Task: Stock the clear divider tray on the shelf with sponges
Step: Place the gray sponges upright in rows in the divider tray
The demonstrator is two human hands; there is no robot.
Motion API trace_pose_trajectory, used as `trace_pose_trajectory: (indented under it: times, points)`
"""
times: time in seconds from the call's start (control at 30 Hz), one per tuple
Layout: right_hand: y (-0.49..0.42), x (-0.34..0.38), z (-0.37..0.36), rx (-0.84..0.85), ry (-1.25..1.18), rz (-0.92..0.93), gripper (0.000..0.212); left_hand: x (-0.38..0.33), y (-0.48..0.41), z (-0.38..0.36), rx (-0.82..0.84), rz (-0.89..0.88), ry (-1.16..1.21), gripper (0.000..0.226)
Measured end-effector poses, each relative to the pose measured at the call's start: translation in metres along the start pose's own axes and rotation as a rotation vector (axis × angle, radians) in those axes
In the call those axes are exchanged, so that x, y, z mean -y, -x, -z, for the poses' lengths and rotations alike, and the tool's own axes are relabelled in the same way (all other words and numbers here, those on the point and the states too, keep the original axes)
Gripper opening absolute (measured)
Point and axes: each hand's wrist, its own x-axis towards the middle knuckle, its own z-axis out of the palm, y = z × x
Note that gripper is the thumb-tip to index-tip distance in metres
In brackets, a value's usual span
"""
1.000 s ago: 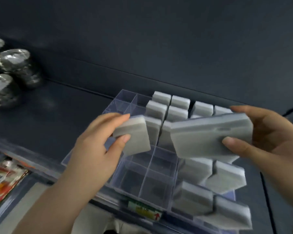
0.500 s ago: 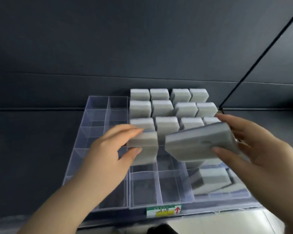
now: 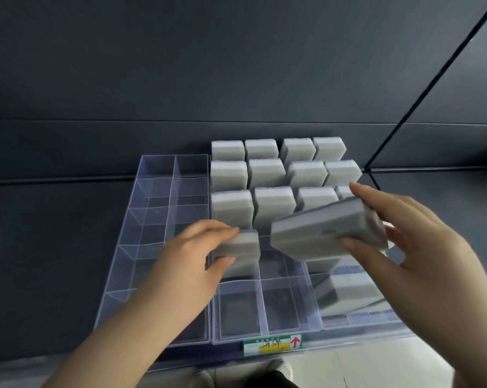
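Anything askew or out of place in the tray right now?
Yes. One tilted sponge lies leaning in the front right of the tray, not standing upright like the back rows. The left hand grips a small sponge; the right hand holds a larger block.

One head-worn camera looks forward and down from the near side, close over the tray (image 3: 152, 191) on the shelf (image 3: 49, 247); the wall (image 3: 236, 65) fills the far half.
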Motion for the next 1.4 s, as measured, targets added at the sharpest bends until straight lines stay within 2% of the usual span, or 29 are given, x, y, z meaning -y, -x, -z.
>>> trace_pose_trajectory:
  times: [0.4,0.73,0.83,1.17,1.4]
  points:
    - [-0.007,-0.004,-0.026,0.037,0.233,0.272,0.053,-0.002,0.004,0.000,-0.008,0.005,-0.014,0.045]
    - [-0.009,-0.005,-0.037,0.122,0.306,0.386,0.053,0.004,0.003,-0.002,-0.017,0.014,-0.005,0.045]
    - [-0.011,-0.008,-0.043,0.143,0.339,0.401,0.060,0.005,0.001,-0.003,-0.020,0.019,0.020,0.042]
    - [-0.014,-0.014,-0.063,0.181,0.492,0.448,0.066,0.005,0.001,-0.003,-0.021,-0.019,0.001,0.043]
    - [-0.018,-0.020,-0.068,0.149,0.498,0.465,0.051,0.007,0.003,-0.004,-0.040,-0.050,-0.014,0.043]
